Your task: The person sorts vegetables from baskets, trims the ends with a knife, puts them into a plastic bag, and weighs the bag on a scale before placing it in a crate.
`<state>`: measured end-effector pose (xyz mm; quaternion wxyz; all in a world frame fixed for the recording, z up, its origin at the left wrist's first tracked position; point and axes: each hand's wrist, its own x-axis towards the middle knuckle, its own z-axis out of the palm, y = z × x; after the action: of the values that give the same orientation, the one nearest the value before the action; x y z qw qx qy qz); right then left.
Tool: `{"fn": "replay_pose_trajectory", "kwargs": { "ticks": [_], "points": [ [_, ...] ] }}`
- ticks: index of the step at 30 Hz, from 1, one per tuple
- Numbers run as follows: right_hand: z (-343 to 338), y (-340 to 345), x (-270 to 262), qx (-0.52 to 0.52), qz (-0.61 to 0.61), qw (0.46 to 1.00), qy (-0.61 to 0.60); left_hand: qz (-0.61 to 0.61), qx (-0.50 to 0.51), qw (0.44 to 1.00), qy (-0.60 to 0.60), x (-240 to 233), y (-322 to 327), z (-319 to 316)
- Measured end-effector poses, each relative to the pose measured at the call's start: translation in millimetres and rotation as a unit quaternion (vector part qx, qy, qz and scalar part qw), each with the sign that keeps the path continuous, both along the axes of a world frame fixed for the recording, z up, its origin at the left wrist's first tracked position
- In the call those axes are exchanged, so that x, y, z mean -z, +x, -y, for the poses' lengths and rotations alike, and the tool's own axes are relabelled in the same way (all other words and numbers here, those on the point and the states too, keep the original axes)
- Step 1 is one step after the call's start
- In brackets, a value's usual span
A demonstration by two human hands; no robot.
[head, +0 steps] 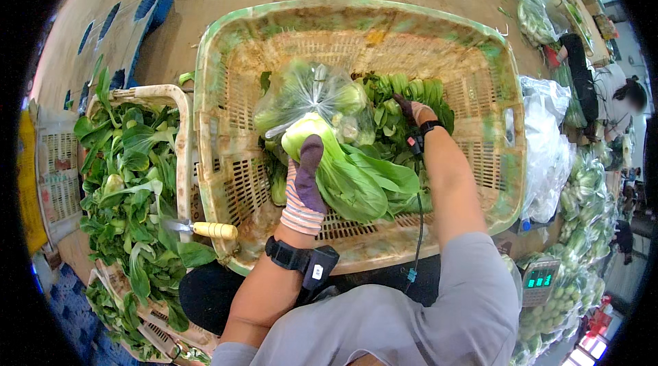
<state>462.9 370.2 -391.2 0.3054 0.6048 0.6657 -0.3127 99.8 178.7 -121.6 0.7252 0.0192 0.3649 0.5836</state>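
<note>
My left hand (304,186), in a striped work glove with a purple palm, grips a head of bok choy (349,176) by its pale base. The thumb lies over the stalks and the leaves point right. My right hand (417,111), also gloved, reaches down onto bok choy heads (424,91) stacked inside a large plastic basket (354,8); its fingertips are partly hidden among the leaves. Left of those heads, a clear plastic bag of bok choy (313,91) lies in the basket, its gathered top facing me. Each of my wrists wears a strapped device.
On the left, a crate (182,150) overflows with loose leaves; a wooden-handled knife (213,230) rests at its edge. Clear plastic bags (545,145) and a lit digital scale display (540,279) stand right, beside bagged vegetables (586,206). A person (611,98) sits farther right.
</note>
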Motion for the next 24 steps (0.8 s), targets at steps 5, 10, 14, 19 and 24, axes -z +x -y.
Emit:
{"fn": "replay_pose_trajectory", "kwargs": {
  "ticks": [5, 10, 14, 19, 24],
  "points": [
    [23, 6, -57, 0.105, -0.215, 0.971, -0.003, 0.061, -0.003, 0.998, -0.028, 2, -1, -1],
    [36, -42, -102, 0.220, -0.142, 0.964, -0.050, 0.079, 0.014, 0.997, -0.013, 2, 0, -3],
    [34, -66, -130, 0.358, -0.226, 0.904, 0.057, 0.055, 0.015, 0.998, 0.015, -1, -1, -6],
    [75, -42, -228, 0.273, -0.560, 0.743, 0.245, 0.093, 0.046, 0.995, 0.008, -6, 0, -7],
    [141, -40, -345, 0.056, -0.471, 0.699, 0.535, 0.121, 0.143, 0.977, 0.101, -15, -3, -5]
  ]
}}
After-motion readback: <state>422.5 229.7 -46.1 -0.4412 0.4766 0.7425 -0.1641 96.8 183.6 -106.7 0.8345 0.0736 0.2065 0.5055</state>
